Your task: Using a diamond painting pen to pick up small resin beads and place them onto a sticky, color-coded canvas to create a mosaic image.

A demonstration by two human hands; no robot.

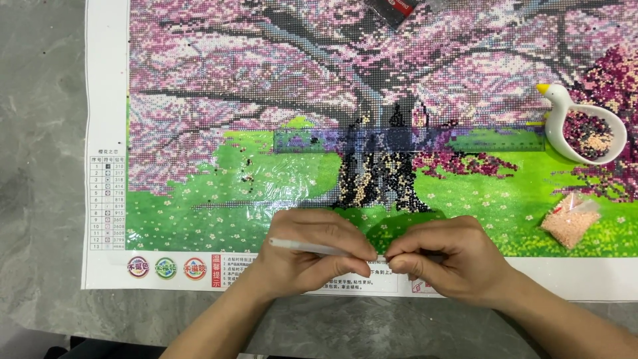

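Observation:
A large diamond-painting canvas [199, 100] of a pink blossoming tree over green grass lies on the grey table. My left hand [312, 256] holds a thin white pen [302, 246] lying sideways, its tip pointing right. My right hand [445, 256] pinches at that pen tip with thumb and forefinger. Both hands rest over the canvas's lower white border, just below the tree trunk, which is partly filled with black and beige beads [379, 179].
A translucent ruler [412, 141] lies across the trunk. At right stands a white swan-shaped dish [555, 126] with dark and peach beads, and below it a small bag of peach beads [570, 221]. A dark packet [395, 8] lies at the top edge.

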